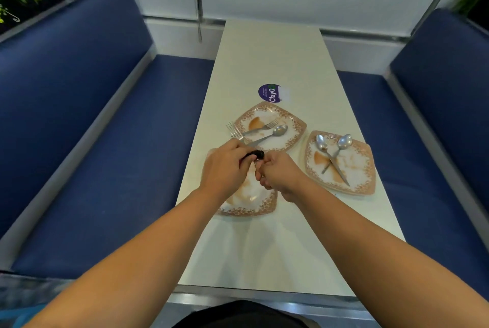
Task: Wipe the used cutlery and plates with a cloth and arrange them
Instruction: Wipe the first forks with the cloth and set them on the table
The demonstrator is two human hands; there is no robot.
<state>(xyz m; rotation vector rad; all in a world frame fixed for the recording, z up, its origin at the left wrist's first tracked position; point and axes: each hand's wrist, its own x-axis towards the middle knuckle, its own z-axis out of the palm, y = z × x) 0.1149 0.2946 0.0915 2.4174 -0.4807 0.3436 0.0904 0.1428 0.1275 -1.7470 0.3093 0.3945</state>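
Two blue benches (92, 155) are being seen at nine and three o'clock of the one white table (264, 63). Three square patterned plates, all smeared with orange, are being carried by the table. The near plate (264, 208) is being partly covered by both hands. The far plate (297, 126) is lying at twelve o'clock from the hands, and the side plate (367, 168) at three o'clock.

Two forks and three spoons are being counted. One fork (260, 129) and one spoon (280, 130) are being borne by the far plate. A second fork (232, 129) is sticking out at twelve o'clock from the left hand (225, 171); whether it is being held cannot be told. Two crossed spoons (321, 142) are being borne by the side plate.

One dark cloth (258, 154) is being gripped in the curled fingers of the left hand. The right hand (279, 172) is being kept curled just beside it; what it is holding, if anything, cannot be told.

One purple sticker (270, 93) is lying at twelve o'clock of the far plate.
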